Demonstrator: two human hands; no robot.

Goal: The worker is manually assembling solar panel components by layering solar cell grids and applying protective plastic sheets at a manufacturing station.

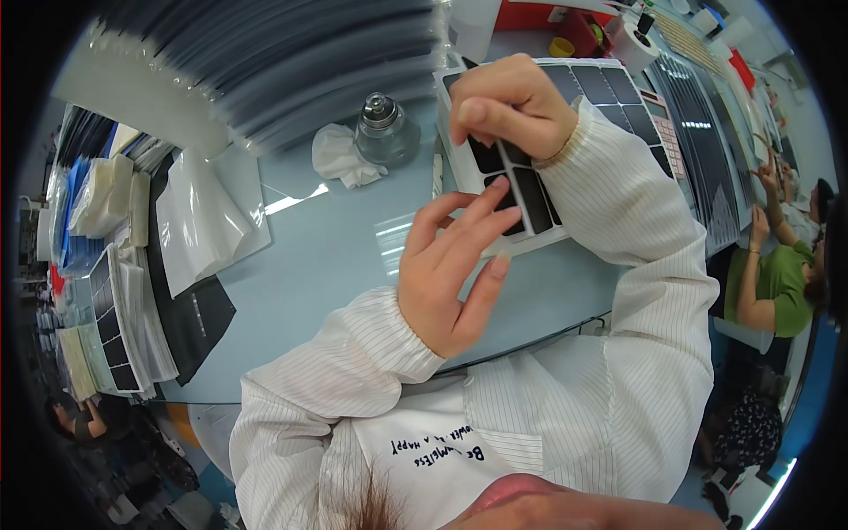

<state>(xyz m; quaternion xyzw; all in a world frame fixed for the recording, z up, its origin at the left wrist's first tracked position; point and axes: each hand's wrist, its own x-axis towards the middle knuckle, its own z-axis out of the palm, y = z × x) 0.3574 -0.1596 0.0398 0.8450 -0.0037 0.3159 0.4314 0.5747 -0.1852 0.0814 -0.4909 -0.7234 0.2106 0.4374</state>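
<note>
A stack of white sheets with black rectangular pieces (592, 84) lies on the table at the upper right. My right hand (517, 108) is closed over its near-left part, the fingers curled downward. A thin dark tip shows just above that hand, but what the fingers grip is hidden. My left hand (452, 276) is stretched out with fingers apart. Its fingertips reach the near-left edge of the stack, beside a narrow pale strip (523, 199) between black pieces. Whether they press on it I cannot tell.
A glass bottle with a metal top (389, 132) and a crumpled white tissue (346, 157) stand left of the stack. Clear film (199, 221) and piled sheets (132, 309) lie farther left. A pink calculator (664, 141) sits right. Other people work at the far right.
</note>
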